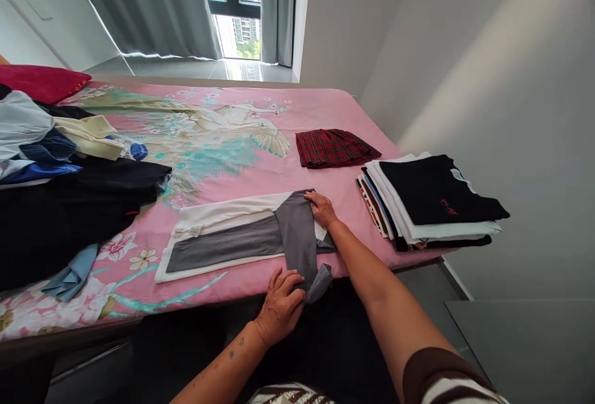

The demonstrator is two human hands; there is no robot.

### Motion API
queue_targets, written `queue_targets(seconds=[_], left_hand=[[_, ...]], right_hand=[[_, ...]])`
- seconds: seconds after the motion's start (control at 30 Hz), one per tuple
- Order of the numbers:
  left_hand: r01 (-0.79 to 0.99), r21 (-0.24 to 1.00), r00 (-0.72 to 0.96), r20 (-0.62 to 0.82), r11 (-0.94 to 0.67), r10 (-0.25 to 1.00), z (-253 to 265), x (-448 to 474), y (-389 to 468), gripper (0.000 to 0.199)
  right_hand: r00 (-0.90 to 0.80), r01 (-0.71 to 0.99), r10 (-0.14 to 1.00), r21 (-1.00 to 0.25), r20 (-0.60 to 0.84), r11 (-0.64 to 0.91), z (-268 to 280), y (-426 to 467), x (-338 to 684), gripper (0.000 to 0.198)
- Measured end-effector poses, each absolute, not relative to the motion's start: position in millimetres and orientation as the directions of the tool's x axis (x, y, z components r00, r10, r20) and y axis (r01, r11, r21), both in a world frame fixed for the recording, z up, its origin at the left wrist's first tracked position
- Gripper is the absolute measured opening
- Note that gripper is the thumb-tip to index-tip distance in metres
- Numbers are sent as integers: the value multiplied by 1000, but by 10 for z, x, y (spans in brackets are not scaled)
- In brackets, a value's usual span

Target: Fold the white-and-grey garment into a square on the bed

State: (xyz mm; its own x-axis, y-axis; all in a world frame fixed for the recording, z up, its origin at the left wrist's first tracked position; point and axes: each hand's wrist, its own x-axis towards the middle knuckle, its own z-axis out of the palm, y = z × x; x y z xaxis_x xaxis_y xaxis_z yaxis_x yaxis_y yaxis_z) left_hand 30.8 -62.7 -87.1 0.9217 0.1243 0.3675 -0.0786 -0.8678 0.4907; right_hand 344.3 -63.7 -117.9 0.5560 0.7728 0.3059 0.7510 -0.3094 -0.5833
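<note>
A white and grey long-sleeved shirt (227,243) lies partly folded on the bed near its front edge. One grey sleeve (297,230) crosses over the body of the shirt, and its end hangs crumpled at the bed's edge. My left hand (280,306) is at the lower part of that sleeve, fingers bent, with thumb and forefinger closed on the fabric. At the sleeve's far end, by the top fold, my right hand (321,209) rests on the cloth with its fingers laid out. My right forearm passes over the shirt's right end.
A stack of folded clothes (418,199), a black shirt on top, stands at the bed's right edge. Beyond the white and grey shirt lies a folded red plaid skirt (335,149). Loose clothes (69,206) are heaped at left on the pink flowered bedsheet (218,168).
</note>
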Motion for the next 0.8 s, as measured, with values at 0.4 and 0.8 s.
queue_targets(seconds=[0.4, 0.8], left_hand=[[-133, 462, 935, 353, -877, 44, -870, 193, -767, 23], [-201, 609, 883, 452, -767, 128, -616, 526, -764, 19]], right_hand=[[579, 737, 747, -601, 327, -308, -1158, -651, 3440, 41], [514, 770, 749, -610, 418, -189, -1326, -665, 3442, 41]])
